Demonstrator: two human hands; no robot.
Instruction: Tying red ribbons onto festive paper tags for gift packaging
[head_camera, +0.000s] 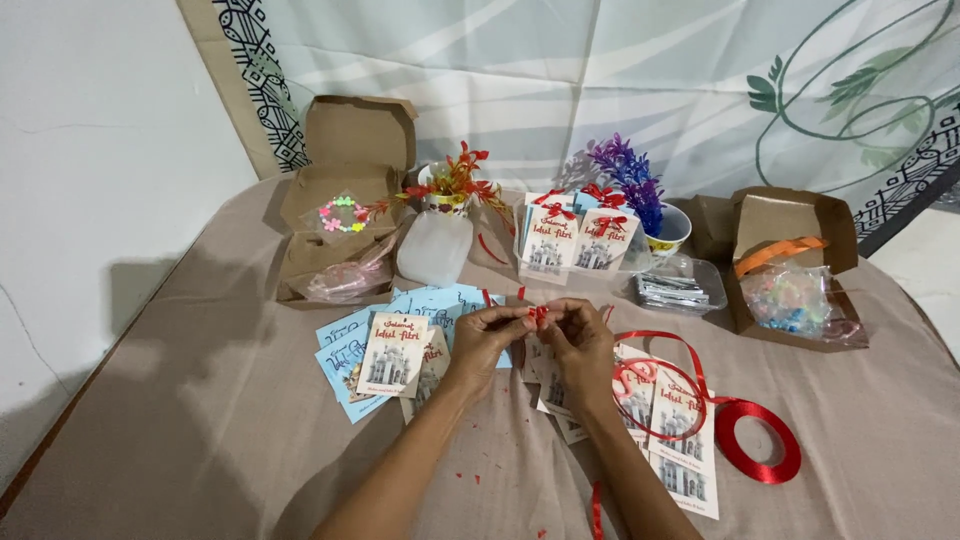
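My left hand (487, 335) and my right hand (578, 340) meet at the middle of the cloth-covered table (200, 420). Both pinch a small piece of red ribbon (537, 314) between their fingertips. Under and beside my hands lie printed cards (393, 353) with a building picture, some on blue paper (345, 330). A red ribbon roll (758, 440) lies to the right, its loose end curling over more cards (680, 440). Finished cards with red bows (577, 236) stand upright behind my hands.
An open cardboard box (340, 200) with a bead bracelet sits at back left. Another open box (790, 265) with coloured items sits at right. Cups of red flowers (455, 185) and purple flowers (635, 185), a clear plastic bag (434, 247) and a clear tray (682, 288) stand behind.
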